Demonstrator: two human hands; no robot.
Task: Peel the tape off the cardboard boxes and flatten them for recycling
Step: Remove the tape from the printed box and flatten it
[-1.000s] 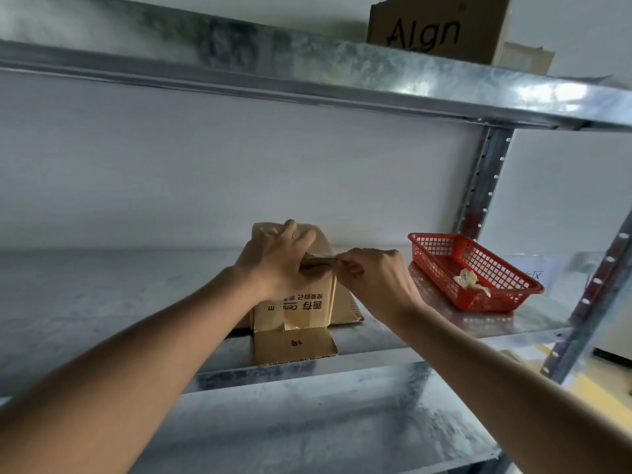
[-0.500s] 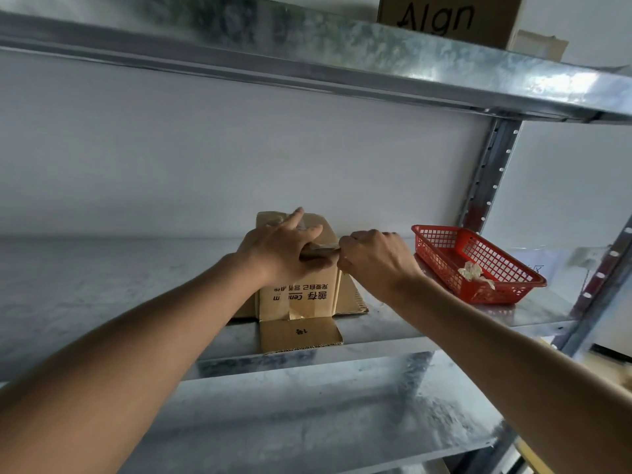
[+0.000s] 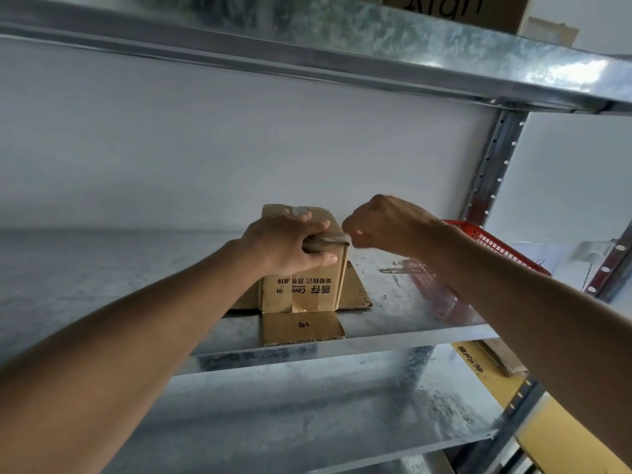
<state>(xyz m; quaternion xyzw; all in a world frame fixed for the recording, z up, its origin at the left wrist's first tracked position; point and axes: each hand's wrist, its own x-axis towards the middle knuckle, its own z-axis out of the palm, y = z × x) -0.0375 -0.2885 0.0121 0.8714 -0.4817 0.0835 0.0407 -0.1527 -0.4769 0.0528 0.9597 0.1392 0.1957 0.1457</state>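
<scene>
Cardboard box [image 3: 301, 289] stands upside down at the front edge of the metal shelf [image 3: 102, 268], its flaps splayed flat around it and one poking over the lip. My left hand [image 3: 284, 244] grips the box's top near corner, thumb across the front face. My right hand [image 3: 390, 224] is clenched just beside that corner; whether it pinches tape I cannot tell. Red basket [image 3: 496, 244] sits nearer the right edge.
</scene>
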